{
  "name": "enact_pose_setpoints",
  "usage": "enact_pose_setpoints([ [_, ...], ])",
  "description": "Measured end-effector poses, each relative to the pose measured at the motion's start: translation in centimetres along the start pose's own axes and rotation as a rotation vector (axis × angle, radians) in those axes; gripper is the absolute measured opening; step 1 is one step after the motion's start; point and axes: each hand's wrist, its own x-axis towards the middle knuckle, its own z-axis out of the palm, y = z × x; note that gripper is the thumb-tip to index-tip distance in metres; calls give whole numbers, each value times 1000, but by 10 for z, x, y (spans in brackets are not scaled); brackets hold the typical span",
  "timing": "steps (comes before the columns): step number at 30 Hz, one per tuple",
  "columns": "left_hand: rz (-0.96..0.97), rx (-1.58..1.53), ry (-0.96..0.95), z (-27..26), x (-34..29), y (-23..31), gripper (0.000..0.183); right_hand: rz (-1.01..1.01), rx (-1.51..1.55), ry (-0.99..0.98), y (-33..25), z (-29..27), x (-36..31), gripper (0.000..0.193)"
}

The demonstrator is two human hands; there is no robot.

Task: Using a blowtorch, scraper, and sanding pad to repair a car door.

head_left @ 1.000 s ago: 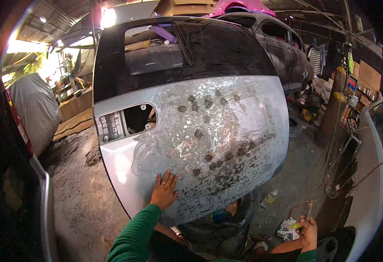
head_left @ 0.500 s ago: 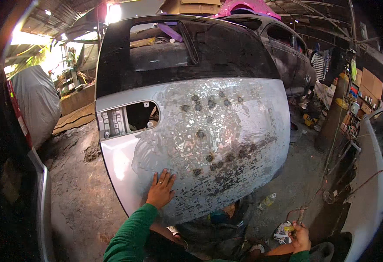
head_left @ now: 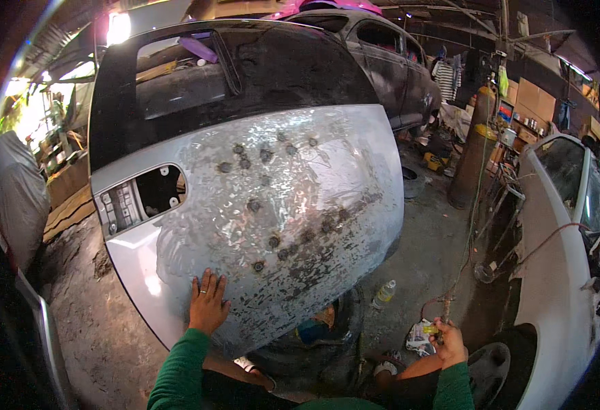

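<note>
A large silver car door (head_left: 354, 164) with a black upper part lies tilted in front of me. Its paint is scraped to patchy bare metal, with several dark, round scorched spots (head_left: 265, 156). My left hand (head_left: 207, 301) rests flat on its near left part, fingers spread, a ring on one finger. Off to the right of the door, my right hand (head_left: 450, 344) is closed around what looks like a gas torch (head_left: 445, 321) with yellow brass-coloured parts. A thin hose runs up from it; the fingers partly hide the tool.
Beneath the door's near edge is a black tyre (head_left: 344, 342). A plastic bottle (head_left: 384, 294) stands on the floor. Farther back are a tall gas cylinder (head_left: 471, 160) and a dark car body (head_left: 375, 68). A whitish car (head_left: 553, 273) stands at right, a grey-covered object (head_left: 19, 184) at left.
The view has turned to the right, so the door sits farther left and more of the whitish car shows. My left hand stays on the door; my right still holds the tool.
</note>
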Motion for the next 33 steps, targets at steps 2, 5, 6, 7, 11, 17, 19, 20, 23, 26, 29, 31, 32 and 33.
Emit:
enact_pose_setpoints([
  [2, 10, 4, 2, 2, 4, 0, 75, -18, 13, -80, 3, -6, 8, 16],
  [5, 1, -3, -11, 1, 7, -3, 75, -52, 35, -92, 7, -4, 14, 16],
  [6, -13, -19, -24, -2, 7, -6, 74, -37, -19, -80, 6, -3, 16, 19],
  [7, -28, -4, -18, -6, 2, -8, 74, -20, -74, -80, 7, -1, 18, 23],
  [11, -49, -95, -195, -10, 2, -4, 71, -55, -248, -232, 15, -26, 25, 32],
  [17, 64, 214, -102, 4, -17, -2, 74, 93, -30, -214, 14, -43, 19, 27],
  [19, 49, 187, -127, -4, -19, -2, 74, 101, -25, -264, 11, -38, 20, 26],
  [20, 46, 193, -124, -5, -19, -4, 74, 105, -23, -279, 11, -36, 20, 26],
  [23, 53, 167, -90, -5, -21, -5, 72, 119, -27, -317, 10, -29, 20, 24],
  [26, 55, 162, -78, -5, -18, -5, 71, 139, -40, -344, 10, -30, 15, 23],
  [29, 36, 107, -88, -2, -15, -4, 69, 160, -45, -349, 9, -24, 14, 22],
  [31, 23, 139, -102, 0, -16, -5, 69, 170, -42, -342, 9, -22, 12, 21],
  [32, 34, 133, -105, 2, -16, -6, 69, 175, -40, -338, 9, -20, 11, 21],
  [33, 29, 118, -82, 4, -17, -7, 69, 179, -36, -332, 9, -19, 11, 21],
])
